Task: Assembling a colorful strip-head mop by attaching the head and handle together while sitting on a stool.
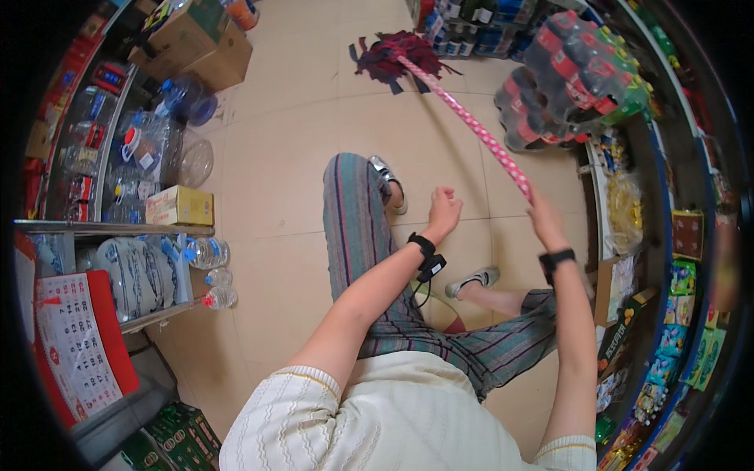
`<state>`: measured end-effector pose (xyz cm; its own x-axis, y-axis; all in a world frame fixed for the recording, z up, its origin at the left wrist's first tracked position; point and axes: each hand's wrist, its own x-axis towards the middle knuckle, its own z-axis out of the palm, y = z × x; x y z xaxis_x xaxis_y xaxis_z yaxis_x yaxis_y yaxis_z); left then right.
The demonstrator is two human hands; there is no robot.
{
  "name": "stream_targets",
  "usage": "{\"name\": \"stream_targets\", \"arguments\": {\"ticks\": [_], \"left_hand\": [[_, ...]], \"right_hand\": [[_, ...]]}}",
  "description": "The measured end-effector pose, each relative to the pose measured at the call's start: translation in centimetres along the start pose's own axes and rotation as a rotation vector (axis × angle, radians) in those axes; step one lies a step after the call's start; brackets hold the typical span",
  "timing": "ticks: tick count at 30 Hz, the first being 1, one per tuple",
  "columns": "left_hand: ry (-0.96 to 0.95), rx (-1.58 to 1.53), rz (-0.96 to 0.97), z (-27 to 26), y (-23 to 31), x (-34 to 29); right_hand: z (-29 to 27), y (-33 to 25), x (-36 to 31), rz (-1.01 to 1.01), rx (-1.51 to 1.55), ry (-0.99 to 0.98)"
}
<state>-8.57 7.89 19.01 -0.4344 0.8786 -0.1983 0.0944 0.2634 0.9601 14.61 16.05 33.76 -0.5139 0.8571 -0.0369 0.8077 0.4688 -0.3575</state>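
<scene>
My right hand [546, 220] is wrapped around the upper end of a mop's pink, white-dotted handle [471, 122]. That handle slants away to the far left, down to a mop head [399, 60] of dark red and navy cloth strips spread on the tiled floor. In front of my body, my left hand [444, 212] hangs apart from the handle, fingers curled in, with nothing visible in it. A black band with a small device [430, 267] is on my left wrist, and another black band [558, 257] on my right.
Plastic-wrapped bottle packs [573, 71] are stacked at the far right, beside shelves of packaged snacks [679, 314]. Left shelves hold bottles, with large water jugs [188, 98] and cardboard boxes [204, 47] farther back. A calendar [78, 345] hangs at the near left. Beige tiles [275, 157] run down the aisle.
</scene>
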Motion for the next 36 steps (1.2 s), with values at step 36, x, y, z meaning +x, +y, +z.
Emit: {"name": "stream_targets", "arguments": {"ticks": [36], "left_hand": [[-0.302, 0.402, 0.673, 2.4, 19.0, 8.0]], "right_hand": [[-36.1, -8.4, -4.6, -0.126, -1.112, -0.063]]}}
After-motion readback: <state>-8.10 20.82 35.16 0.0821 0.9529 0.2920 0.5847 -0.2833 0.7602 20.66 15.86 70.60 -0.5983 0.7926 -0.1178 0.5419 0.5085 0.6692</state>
